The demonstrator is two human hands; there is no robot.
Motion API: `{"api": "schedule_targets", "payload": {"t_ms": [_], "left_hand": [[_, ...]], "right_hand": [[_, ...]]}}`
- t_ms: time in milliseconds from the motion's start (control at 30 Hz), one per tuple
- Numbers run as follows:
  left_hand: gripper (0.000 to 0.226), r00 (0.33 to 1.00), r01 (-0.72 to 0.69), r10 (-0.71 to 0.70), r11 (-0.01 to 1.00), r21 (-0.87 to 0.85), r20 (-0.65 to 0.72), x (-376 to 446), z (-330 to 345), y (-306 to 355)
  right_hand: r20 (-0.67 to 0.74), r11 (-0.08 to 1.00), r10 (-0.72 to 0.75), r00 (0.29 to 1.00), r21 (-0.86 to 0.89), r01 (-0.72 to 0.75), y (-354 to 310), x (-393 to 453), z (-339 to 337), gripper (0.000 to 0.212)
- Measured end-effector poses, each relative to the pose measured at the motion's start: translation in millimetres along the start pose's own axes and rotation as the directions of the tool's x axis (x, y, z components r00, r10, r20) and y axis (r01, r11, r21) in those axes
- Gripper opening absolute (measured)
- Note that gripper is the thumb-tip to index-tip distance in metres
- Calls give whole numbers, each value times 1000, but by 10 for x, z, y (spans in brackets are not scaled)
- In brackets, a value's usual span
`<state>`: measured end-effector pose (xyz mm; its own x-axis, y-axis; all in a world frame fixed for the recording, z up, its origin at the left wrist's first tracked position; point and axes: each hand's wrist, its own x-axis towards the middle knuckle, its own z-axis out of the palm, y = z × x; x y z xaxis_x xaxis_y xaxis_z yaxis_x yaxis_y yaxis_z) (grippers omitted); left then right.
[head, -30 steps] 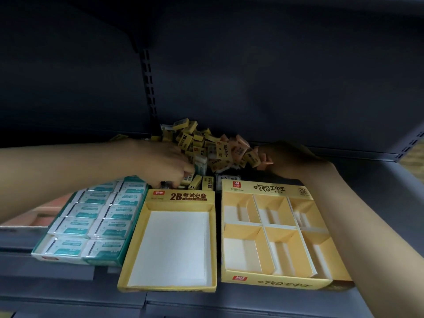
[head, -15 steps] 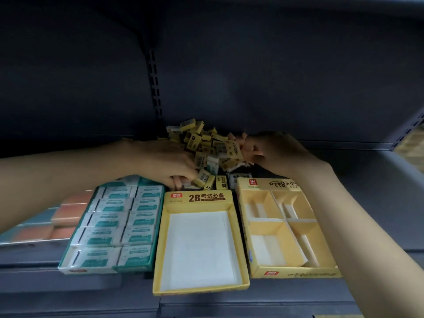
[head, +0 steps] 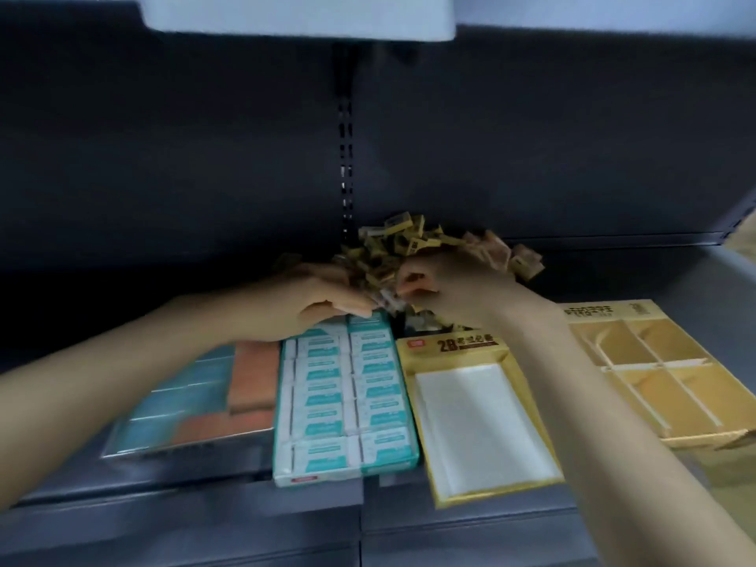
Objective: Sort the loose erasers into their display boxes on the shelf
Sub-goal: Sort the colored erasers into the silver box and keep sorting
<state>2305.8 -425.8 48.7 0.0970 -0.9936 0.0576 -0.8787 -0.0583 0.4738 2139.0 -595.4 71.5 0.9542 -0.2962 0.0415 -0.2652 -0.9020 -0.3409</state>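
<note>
Eraser pile (head: 425, 249): small yellow and orange blocks heaped loosely at the back of the shelf (head: 638, 276), against the dark rear panel; motion blur makes their printing unreadable. The left hand (head: 315, 306) and right hand (head: 454, 288) meet at the pile's front edge and hide its lower part. Both have curled fingers, and a small grey eraser (head: 386, 299) sits between the fingertips of the two; which hand grips it cannot be told. In front, from left to right: a teal box (head: 347, 394) packed with white-and-teal sleeved erasers; a shallow yellow "2B" tray (head: 482, 419) with a flat white floor; a yellow divided box (head: 654, 374) of card compartments, cut off at the right edge. Far left, flat blue and orange packs (head: 212, 399), partly covered by the left forearm.
</note>
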Motion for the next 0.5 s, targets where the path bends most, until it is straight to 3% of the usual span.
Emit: {"api": "schedule_targets", "payload": {"t_ms": [100, 200, 300, 500], "left_hand": [[68, 995, 95, -95, 995, -16, -1, -210, -60, -47], [40, 993, 120, -122, 977, -175, 1, -443, -150, -9], [38, 989, 128, -147, 927, -353, -28, -671, -172, -65], [32, 960, 119, -257, 736, -666, -112, -1006, -182, -62]], "right_hand": [[50, 1000, 19, 999, -14, -18, -250, 29, 122, 12], [7, 1000, 9, 1000, 21, -10, -467, 41, 197, 17], [-35, 994, 14, 999, 107, -11, -661, 17, 247, 21], [70, 914, 49, 996, 400, -72, -977, -25, 439, 23]]}}
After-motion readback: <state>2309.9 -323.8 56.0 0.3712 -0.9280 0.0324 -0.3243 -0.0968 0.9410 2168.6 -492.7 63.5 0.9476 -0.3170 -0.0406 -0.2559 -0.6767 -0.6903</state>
